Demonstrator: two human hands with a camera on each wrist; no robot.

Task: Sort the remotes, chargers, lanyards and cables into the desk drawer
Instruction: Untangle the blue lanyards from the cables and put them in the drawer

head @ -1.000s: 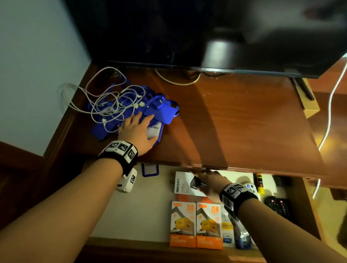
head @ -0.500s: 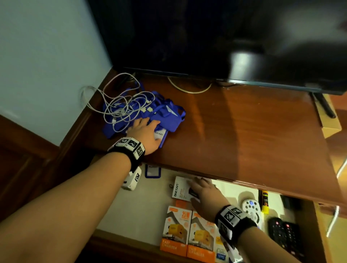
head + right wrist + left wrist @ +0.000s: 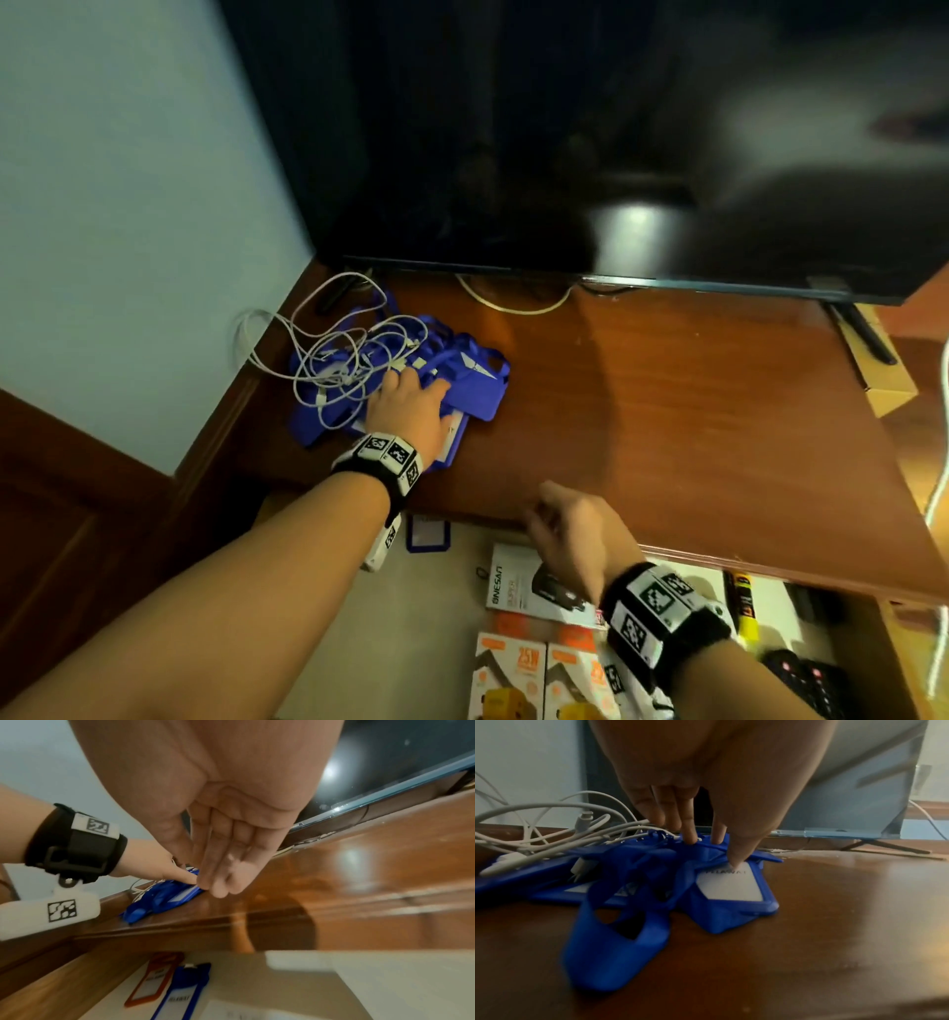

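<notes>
A heap of blue lanyards (image 3: 472,380) with badge holders, tangled with white cables (image 3: 328,354), lies on the desk top's left side. My left hand (image 3: 411,406) rests on it. In the left wrist view its straight fingers (image 3: 690,839) press the lanyards (image 3: 618,943) and the thumb touches a white badge card (image 3: 731,886). My right hand (image 3: 570,534) hovers over the desk's front edge above the open drawer (image 3: 411,642), fingers relaxed and empty (image 3: 221,882). Orange charger boxes (image 3: 513,678) and a black remote (image 3: 806,683) lie in the drawer.
A television (image 3: 565,154) stands at the back of the desk (image 3: 693,437). The drawer also holds a white box (image 3: 513,580), a blue badge holder (image 3: 180,992), an orange one (image 3: 154,979) and a yellow tube (image 3: 744,606). A wall closes the left side.
My right hand has risen from the white box in the drawer to the desk's front edge. The left hand stays on the lanyard heap.
</notes>
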